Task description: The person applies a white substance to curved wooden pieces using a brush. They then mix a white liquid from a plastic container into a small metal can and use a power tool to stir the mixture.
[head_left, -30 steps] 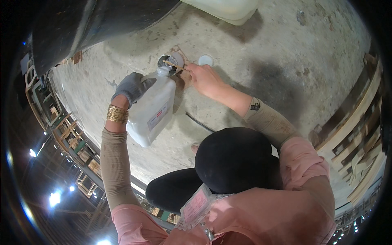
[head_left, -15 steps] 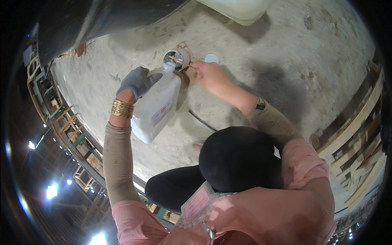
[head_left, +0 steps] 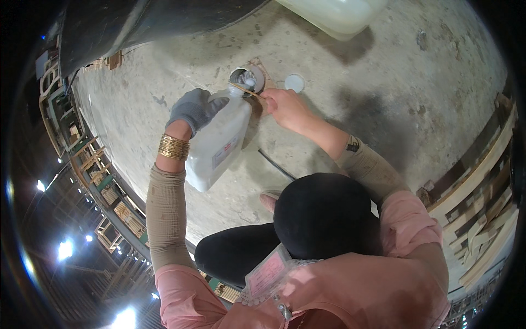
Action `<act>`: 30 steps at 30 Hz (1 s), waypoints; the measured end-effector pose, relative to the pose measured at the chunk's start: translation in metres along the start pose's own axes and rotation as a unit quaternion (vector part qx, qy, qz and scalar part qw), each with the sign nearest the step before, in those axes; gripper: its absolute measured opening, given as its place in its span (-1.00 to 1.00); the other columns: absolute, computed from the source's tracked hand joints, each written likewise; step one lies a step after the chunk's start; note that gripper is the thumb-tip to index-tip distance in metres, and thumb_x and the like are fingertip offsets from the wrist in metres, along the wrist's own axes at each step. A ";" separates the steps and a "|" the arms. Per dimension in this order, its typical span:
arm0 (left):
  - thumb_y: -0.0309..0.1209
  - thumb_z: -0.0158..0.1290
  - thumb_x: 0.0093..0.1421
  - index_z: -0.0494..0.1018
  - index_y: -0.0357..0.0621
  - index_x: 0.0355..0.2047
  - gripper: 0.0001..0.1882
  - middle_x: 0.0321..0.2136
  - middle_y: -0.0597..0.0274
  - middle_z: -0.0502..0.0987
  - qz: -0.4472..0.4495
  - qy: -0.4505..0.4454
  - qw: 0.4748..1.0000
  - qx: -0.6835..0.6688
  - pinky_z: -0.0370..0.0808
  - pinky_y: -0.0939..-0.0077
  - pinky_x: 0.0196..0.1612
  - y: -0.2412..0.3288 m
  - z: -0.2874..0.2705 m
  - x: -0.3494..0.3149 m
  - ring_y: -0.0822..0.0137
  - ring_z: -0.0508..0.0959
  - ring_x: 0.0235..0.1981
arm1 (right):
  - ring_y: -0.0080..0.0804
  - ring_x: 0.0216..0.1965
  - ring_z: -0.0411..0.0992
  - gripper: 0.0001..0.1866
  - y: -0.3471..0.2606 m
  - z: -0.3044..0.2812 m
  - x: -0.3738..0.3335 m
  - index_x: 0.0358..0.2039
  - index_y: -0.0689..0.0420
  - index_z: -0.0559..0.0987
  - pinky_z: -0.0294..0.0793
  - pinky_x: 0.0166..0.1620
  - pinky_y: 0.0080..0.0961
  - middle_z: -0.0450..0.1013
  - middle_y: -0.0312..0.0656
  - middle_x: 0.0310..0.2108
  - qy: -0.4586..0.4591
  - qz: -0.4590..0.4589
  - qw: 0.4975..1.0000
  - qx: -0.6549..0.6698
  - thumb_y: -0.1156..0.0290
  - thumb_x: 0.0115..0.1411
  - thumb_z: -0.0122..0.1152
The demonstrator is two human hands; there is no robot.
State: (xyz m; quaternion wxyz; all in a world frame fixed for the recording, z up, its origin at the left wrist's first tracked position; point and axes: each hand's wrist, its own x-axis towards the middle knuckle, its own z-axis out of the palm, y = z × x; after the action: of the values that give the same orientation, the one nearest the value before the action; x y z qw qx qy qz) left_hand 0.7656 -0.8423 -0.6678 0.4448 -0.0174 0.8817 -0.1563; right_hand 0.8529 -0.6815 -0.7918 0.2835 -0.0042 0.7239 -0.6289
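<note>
My gloved left hand (head_left: pixel 198 109) is closed around the handle of a translucent white plastic jug (head_left: pixel 222 142), tilted forward with its neck at the mouth of an open can (head_left: pixel 241 75). Grey-white material shows inside the can, though its contents are hard to make out. Bare, my right hand (head_left: pixel 287 108) pinches a thin wooden stick (head_left: pixel 247 90), whose far end reaches across the jug's neck by the can's opening. Beyond the right hand, a round white cap (head_left: pixel 294 83) lies on the floor.
A larger translucent container (head_left: pixel 339 16) stands at the far side, near a big dark curved object (head_left: pixel 159 22). A black hose-like piece (head_left: pixel 275 164) lies on the concrete floor by my knee. Wooden pieces (head_left: pixel 476 219) are stacked at the right.
The whole view has shifted slightly, with the scene a little farther right. The stick's tip sits lower against the can's opening, nearer the jug's neck. Both hands keep their holds.
</note>
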 end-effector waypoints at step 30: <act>0.12 -0.05 0.03 0.51 -0.20 -0.47 -0.45 -0.55 -0.04 0.51 0.034 0.129 0.990 -0.053 0.42 0.26 -0.35 -0.019 0.002 -0.046 0.00 0.52 -0.45 | 0.08 -0.30 0.40 -0.77 -0.027 -0.012 -0.023 -0.21 0.19 0.48 0.38 -0.23 -0.19 0.45 0.08 -0.36 0.033 -0.029 0.999 -0.028 0.46 0.14 -0.08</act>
State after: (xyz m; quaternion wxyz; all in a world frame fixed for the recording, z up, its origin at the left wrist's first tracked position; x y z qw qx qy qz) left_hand 0.7929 -0.8530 -0.6282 0.3308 0.0093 0.9388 -0.0955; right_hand 0.8580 -0.6676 -0.7569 0.2408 -0.0121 0.7496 -0.6165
